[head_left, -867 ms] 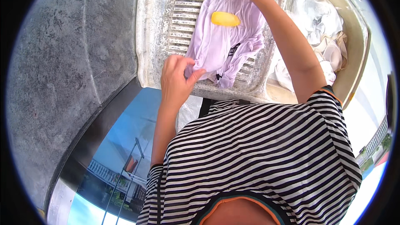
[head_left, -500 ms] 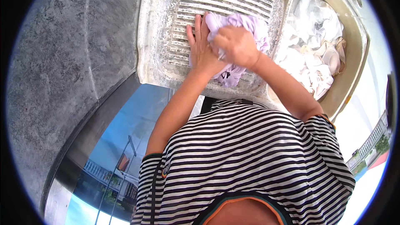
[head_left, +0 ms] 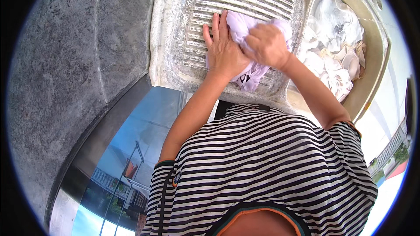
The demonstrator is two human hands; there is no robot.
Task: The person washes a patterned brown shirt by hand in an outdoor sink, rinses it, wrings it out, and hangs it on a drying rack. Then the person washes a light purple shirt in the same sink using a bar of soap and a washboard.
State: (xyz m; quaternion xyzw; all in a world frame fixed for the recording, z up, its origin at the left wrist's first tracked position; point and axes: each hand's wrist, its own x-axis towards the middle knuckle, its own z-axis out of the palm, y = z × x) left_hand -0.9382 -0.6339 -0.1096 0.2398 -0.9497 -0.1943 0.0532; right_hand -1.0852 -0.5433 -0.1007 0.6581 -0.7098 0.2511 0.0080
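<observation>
A wet lilac garment [head_left: 240, 22] lies bunched on the ribbed washboard [head_left: 245, 1] of a worn, whitish sink. My left hand [head_left: 225, 57] is laid flat on the garment's left side, fingers spread, their tips reaching onto the ridges. Over the middle of the cloth, my right hand [head_left: 270, 46] is closed in a fist just beside the left one. What the fist grips is hidden beneath it. A lower fold of the garment, with a small dark mark, hangs toward me below both hands.
Right of the washboard, a basin [head_left: 379, 67] holds a heap of white and cream wet clothes [head_left: 334, 22]. A grey stone-like counter [head_left: 57, 61] borders the sink on the left. Below its edge, a metal rack [head_left: 127, 183] stands farther off.
The whole view has shifted slightly, with sink and hands now farther right. My right hand has moved a little up and right across the garment; my left stays pressed on it.
</observation>
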